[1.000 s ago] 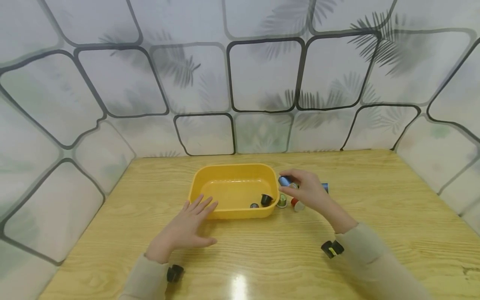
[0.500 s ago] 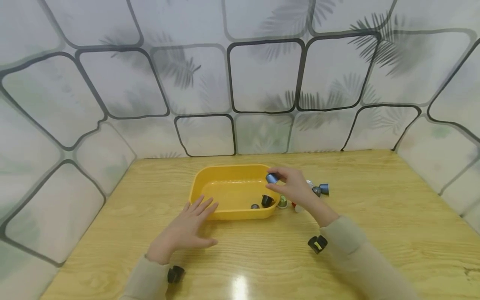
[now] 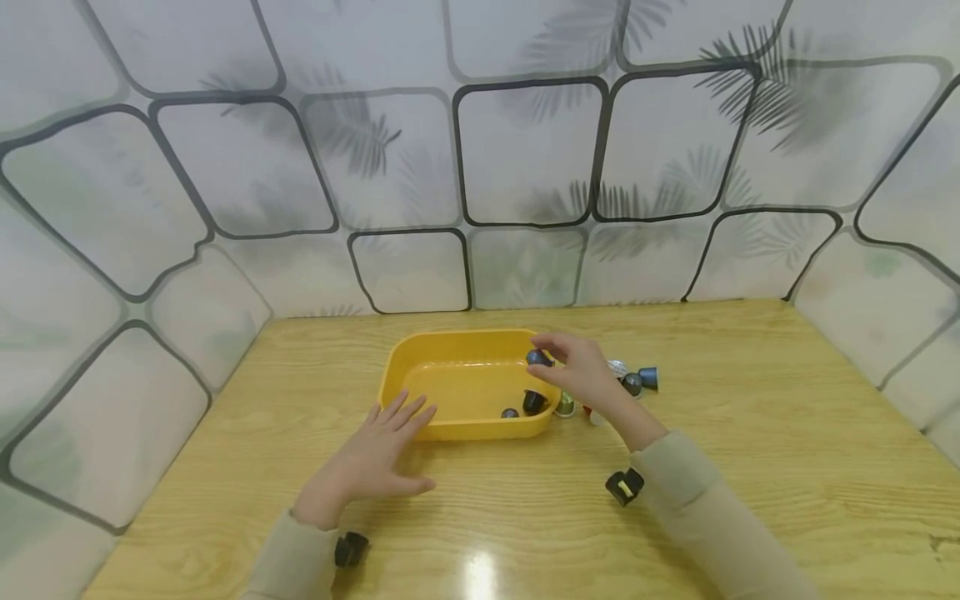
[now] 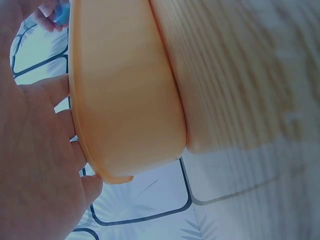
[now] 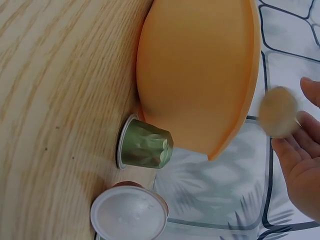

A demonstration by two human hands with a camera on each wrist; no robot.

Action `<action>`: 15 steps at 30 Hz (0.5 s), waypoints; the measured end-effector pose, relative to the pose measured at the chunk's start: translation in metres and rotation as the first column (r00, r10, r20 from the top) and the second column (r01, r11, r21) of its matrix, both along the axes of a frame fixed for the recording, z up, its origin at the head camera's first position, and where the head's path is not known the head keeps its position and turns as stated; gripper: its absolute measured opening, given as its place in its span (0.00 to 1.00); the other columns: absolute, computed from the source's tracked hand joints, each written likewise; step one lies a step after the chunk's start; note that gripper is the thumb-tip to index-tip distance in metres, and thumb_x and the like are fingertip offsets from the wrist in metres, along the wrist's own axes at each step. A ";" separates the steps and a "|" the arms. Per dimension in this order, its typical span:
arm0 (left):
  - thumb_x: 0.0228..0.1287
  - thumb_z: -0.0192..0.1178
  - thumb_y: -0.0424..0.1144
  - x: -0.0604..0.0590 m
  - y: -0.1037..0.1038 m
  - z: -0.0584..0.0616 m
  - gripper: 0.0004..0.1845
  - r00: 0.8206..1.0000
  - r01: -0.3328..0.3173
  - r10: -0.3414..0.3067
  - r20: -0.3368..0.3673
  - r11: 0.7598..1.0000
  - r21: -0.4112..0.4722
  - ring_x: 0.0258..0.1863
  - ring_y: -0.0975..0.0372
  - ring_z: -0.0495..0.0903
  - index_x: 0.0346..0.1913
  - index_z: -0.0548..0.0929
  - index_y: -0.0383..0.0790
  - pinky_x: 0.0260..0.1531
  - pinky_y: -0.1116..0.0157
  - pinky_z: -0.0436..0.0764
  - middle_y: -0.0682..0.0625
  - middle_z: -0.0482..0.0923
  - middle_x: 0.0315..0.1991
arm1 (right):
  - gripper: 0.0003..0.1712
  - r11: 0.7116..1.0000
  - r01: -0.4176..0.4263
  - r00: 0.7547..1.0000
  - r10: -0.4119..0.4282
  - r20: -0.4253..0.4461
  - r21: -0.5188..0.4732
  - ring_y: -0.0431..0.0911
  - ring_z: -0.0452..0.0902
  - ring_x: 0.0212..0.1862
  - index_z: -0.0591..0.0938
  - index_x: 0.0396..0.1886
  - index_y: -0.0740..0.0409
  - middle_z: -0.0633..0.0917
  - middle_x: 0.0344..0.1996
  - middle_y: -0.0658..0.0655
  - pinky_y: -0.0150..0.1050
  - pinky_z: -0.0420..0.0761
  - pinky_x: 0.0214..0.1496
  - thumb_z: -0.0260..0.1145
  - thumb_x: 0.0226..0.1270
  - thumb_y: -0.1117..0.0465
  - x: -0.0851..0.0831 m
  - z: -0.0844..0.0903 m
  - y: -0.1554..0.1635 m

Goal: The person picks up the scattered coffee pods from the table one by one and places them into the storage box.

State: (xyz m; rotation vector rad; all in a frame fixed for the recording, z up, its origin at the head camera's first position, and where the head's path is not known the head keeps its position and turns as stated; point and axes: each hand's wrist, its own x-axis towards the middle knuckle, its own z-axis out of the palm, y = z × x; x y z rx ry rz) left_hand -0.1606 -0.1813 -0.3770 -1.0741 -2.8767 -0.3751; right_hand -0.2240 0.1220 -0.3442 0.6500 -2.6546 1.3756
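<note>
Blue capsule (image 3: 537, 358) above the right rim of the yellow tub (image 3: 420, 354), at the fingertips of the right hand (image 3: 581, 372), whose fingers look spread. Left hand (image 3: 372, 457) flat, fingers straight, touching the tub's near wall on the worktop (image 3: 750, 467).

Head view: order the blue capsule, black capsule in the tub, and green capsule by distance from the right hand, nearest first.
1. Blue capsule: at the right hand's fingertips, over the tub's right rim.
2. Green capsule: on the table, just under the hand.
3. Black capsule: inside the tub, right end.
</note>
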 end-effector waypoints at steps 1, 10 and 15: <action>0.48 0.59 0.60 0.000 0.000 0.000 0.47 1.000 -0.001 0.001 0.001 1.000 -0.002 0.65 0.44 0.43 0.66 0.56 0.36 0.56 0.40 0.46 0.40 0.50 0.66 | 0.25 1.000 -0.001 1.000 0.001 0.001 0.002 0.54 0.70 0.53 0.74 0.52 0.66 0.76 0.49 0.63 0.44 0.71 0.52 0.65 0.56 0.60 0.000 0.001 0.000; 0.48 0.59 0.60 0.001 0.000 0.002 0.47 1.000 -0.005 0.005 0.010 1.000 -0.003 0.65 0.45 0.42 0.66 0.56 0.36 0.56 0.40 0.46 0.40 0.49 0.66 | 0.25 1.000 0.002 1.000 -0.002 0.002 0.014 0.54 0.69 0.55 0.74 0.52 0.65 0.76 0.50 0.63 0.45 0.70 0.53 0.65 0.56 0.60 0.002 0.002 -0.001; 0.48 0.60 0.60 0.001 0.000 0.001 0.48 1.000 -0.002 0.002 0.003 1.000 0.004 0.65 0.45 0.43 0.66 0.56 0.36 0.56 0.40 0.46 0.40 0.50 0.66 | 0.24 1.000 -0.003 1.000 0.003 -0.009 0.022 0.55 0.69 0.54 0.74 0.52 0.65 0.76 0.50 0.64 0.45 0.69 0.54 0.64 0.56 0.60 0.002 0.002 0.001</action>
